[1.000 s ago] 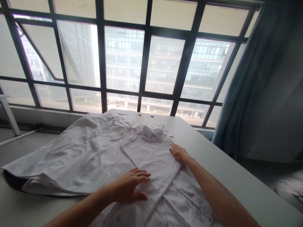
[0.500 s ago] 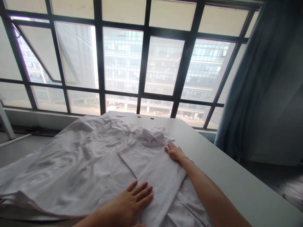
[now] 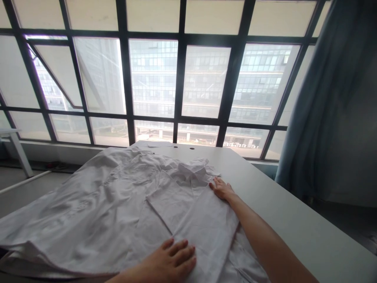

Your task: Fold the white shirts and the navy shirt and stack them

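Observation:
A white collared shirt [image 3: 176, 200] lies on the white table, its collar pointing to the far side and its right part folded over in a long flat strip. My left hand [image 3: 169, 261] rests palm down on the lower part of this folded strip, fingers stretched out. Up by the collar, my right hand [image 3: 221, 188] presses flat on the fold's outer edge, fingers extended. Neither hand grips the cloth. More white fabric [image 3: 88, 204] spreads wrinkled to the left and hangs over the near edge; whether it is part of the same shirt I cannot tell.
The white table [image 3: 282, 220] stretches to the right and back, with two dark holes near its far end. Behind it stands a large dark-framed window [image 3: 179, 78], one pane tilted open. A blue-grey curtain [image 3: 321, 129] hangs right. A white table leg [image 3: 22, 155] shows left.
The view has shifted slightly. Both hands stay flat on the shirt in nearly the same places, and the fold looks unchanged.

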{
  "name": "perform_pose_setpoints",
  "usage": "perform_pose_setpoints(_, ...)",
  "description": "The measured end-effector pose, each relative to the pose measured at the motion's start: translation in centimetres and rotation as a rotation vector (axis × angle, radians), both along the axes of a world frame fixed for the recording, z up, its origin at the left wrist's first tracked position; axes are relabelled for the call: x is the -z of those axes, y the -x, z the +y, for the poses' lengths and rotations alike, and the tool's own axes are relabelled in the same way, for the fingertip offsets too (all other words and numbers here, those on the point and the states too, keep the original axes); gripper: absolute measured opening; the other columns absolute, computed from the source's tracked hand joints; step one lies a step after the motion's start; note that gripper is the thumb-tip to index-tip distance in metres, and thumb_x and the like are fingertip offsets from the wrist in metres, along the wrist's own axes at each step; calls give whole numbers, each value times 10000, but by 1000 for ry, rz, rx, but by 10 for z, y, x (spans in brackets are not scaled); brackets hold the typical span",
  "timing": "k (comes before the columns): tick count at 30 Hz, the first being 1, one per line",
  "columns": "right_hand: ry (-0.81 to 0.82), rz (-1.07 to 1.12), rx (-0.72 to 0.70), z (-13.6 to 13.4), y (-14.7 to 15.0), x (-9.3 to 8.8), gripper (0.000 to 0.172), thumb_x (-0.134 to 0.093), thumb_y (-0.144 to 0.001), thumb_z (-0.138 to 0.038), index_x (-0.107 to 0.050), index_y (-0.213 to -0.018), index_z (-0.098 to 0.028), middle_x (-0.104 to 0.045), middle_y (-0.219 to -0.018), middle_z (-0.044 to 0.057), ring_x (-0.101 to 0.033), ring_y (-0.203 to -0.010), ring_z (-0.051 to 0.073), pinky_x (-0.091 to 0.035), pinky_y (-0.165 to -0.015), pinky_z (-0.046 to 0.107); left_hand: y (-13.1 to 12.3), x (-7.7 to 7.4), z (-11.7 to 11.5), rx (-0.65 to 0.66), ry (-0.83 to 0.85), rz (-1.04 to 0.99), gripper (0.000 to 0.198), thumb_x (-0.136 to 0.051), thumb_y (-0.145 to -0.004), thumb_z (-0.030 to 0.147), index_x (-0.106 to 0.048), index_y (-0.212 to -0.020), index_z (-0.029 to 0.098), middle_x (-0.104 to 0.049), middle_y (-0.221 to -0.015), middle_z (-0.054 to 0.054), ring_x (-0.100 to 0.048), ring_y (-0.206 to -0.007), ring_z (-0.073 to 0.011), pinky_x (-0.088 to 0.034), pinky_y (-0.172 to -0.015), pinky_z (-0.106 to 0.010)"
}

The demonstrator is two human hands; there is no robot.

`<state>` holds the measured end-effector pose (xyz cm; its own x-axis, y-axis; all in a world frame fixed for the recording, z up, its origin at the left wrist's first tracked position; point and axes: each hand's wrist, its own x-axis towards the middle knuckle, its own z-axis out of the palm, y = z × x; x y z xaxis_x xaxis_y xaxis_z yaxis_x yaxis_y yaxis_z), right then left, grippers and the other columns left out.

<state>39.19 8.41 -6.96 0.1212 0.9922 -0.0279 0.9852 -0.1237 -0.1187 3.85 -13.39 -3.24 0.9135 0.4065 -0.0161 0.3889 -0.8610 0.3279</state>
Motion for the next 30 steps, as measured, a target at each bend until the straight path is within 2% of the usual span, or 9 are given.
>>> perform_pose_setpoints(3, 7, -2, -7, -11, -2, 0, 695, -151, -987, -597, -195, -1570, -221, -107, -1644, 36, -110, -1500, 217, -134, -1187, 521, -11, -21, 27, -161, -42, -102, 503, -398, -996, 512, -520, -1400, 240, -592, -1370, -82, -562, -1240, -239, -422, -1075, -366)
perform_pose_setpoints(4, 4, 1, -5, -14, -2, 0, 696, -147, -987, -597, -198, -1570, -220, -114, -1643, 37, -113, -1499, 213, -132, -1189, 511, -14, -26, 44, -219, -95, -105, 501, -381, -1001, 499, -539, -1384, 216, -564, -1402, -91, -515, -1292, -246, -390, -1102, -385)
perform_pose_setpoints(6, -8, 9, -2, -19, -3, -2, 700, -144, -986, -597, -209, -1568, -213, -126, -1641, 42, -120, -1498, 208, -131, -1193, 497, -17, -27, 85, -396, -199, -66, 529, -359, -1009, 450, -493, -1425, 153, -412, -1521, -126, -365, -1412, -264, -291, -1164, -430)
perform_pose_setpoints(9, -17, 24, 4, -21, -2, -5, 713, -161, -981, -599, -222, -1564, -192, -144, -1637, 50, -134, -1496, 202, -129, -1195, 490, -8, -13, 143, -626, -255, 81, 596, -339, -1009, 435, -388, -1491, 88, -226, -1592, -158, -194, -1481, -285, -200, -1190, -480)
perform_pose_setpoints(12, -9, 38, 12, -21, -3, -7, 734, -185, -969, -621, -218, -1566, -195, -145, -1635, 48, -138, -1495, 220, -121, -1190, 525, 13, 8, 172, -714, -223, 182, 635, -295, -1009, 470, -318, -1529, 107, -170, -1604, -141, -139, -1492, -281, -149, -1193, -506)
perform_pose_setpoints(16, 1, 48, 37, -16, -7, -8, 772, -226, -943, -675, -212, -1570, -225, -147, -1635, 54, -116, -1495, 284, -84, -1170, 596, 34, 22, 176, -724, -211, 178, 701, -265, -994, 536, -274, -1548, 106, -147, -1607, -132, -133, -1492, -281, -134, -1199, -487)
perform_pose_setpoints(24, -5, 22, 94, -2, -13, -5, 737, -206, -965, -618, -224, -1566, -193, -172, -1629, 94, -142, -1485, 292, -32, -1160, 601, 35, 23, 173, -734, -215, 176, 723, -264, -988, 541, -274, -1544, 78, -167, -1605, -135, -144, -1492, -275, -135, -1200, -485)
perform_pose_setpoints(27, -124, -98, 99, -5, -5, -10, 652, -237, -995, -510, -313, -1533, -148, -280, -1587, 151, -206, -1462, 302, 19, -1161, 572, 34, 22, 172, -739, -220, 179, 720, -266, -986, 538, -271, -1545, 86, -168, -1606, -129, -152, -1491, -275, -141, -1199, -491)
perform_pose_setpoints(30, -269, -181, 3, -18, 10, -15, 608, -244, -1007, -466, -395, -1488, -129, -366, -1541, 169, -252, -1435, 297, 68, -1167, 523, 34, 19, 171, -745, -216, 197, 711, -262, -987, 535, -261, -1550, 101, -153, -1610, -122, -141, -1494, -265, -138, -1198, -492)
